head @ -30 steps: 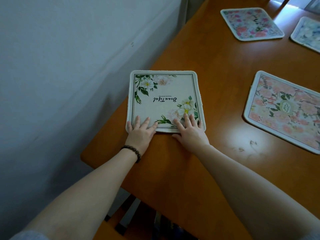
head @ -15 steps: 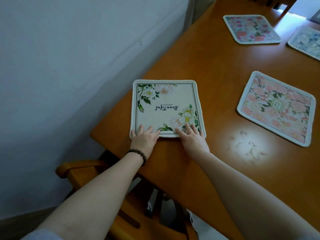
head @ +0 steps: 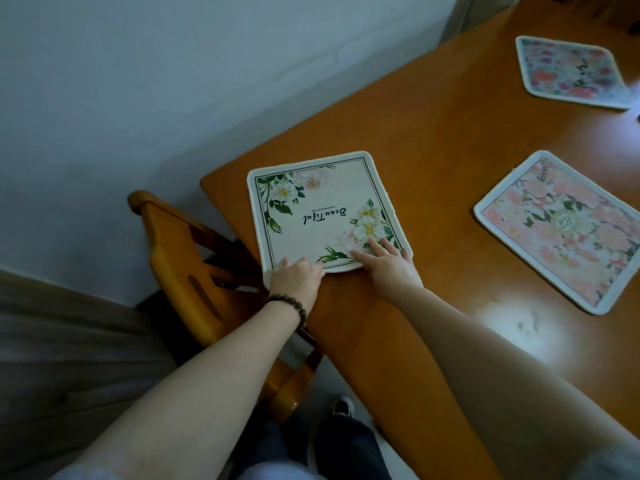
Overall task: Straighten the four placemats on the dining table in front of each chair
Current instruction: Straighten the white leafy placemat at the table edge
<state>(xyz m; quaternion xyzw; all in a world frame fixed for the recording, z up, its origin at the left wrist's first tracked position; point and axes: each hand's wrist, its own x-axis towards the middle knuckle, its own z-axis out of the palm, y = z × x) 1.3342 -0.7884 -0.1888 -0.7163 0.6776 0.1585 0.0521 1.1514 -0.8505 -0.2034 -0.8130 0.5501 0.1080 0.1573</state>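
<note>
Both hands flat, fingers straight: left hand [head: 296, 277] and right hand [head: 386, 263] pressing near edge of white floral placemat [head: 322, 211] at table [head: 433, 140] corner by chair [head: 180, 258], likely to square it.

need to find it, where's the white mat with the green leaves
Head view, centre: the white mat lies at the table's near-left corner beside the chair, under both hands, left and right.
</note>
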